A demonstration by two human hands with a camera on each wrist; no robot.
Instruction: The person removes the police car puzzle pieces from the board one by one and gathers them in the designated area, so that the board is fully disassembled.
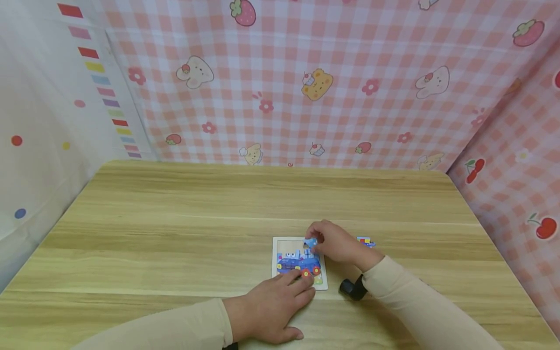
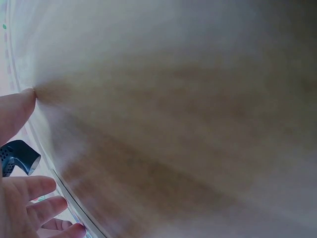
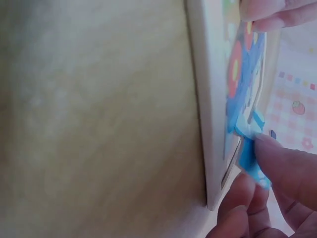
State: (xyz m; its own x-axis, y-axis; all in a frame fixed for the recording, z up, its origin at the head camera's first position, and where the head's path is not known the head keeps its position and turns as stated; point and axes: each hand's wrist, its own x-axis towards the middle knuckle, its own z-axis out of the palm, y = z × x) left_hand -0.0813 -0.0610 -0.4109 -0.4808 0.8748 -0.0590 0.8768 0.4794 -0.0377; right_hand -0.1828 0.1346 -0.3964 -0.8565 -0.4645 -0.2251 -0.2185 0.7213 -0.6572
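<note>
A framed jigsaw puzzle (image 1: 325, 286) with a pale border lies on the table, its lower part filled with a blue vehicle on red and yellow wheels. Bare board shows in its upper left. My right hand (image 1: 334, 243) pinches a light blue puzzle piece (image 3: 250, 156) between thumb and fingers at the board's upper right corner. My left hand (image 1: 277, 304) lies with extended fingers across the puzzle's lower edge, fingertips on the picture. In the left wrist view its fingers (image 2: 47, 210) reach over the frame's edge, with the thumb held apart.
Another colourful puzzle piece (image 1: 365, 241) lies on the wooden table (image 1: 175, 233) right of the board, partly behind the right wrist. A black wrist-camera mount (image 1: 352, 288) sticks out beside the right sleeve. Checked cloth (image 1: 280, 58) hangs along the table's far edge.
</note>
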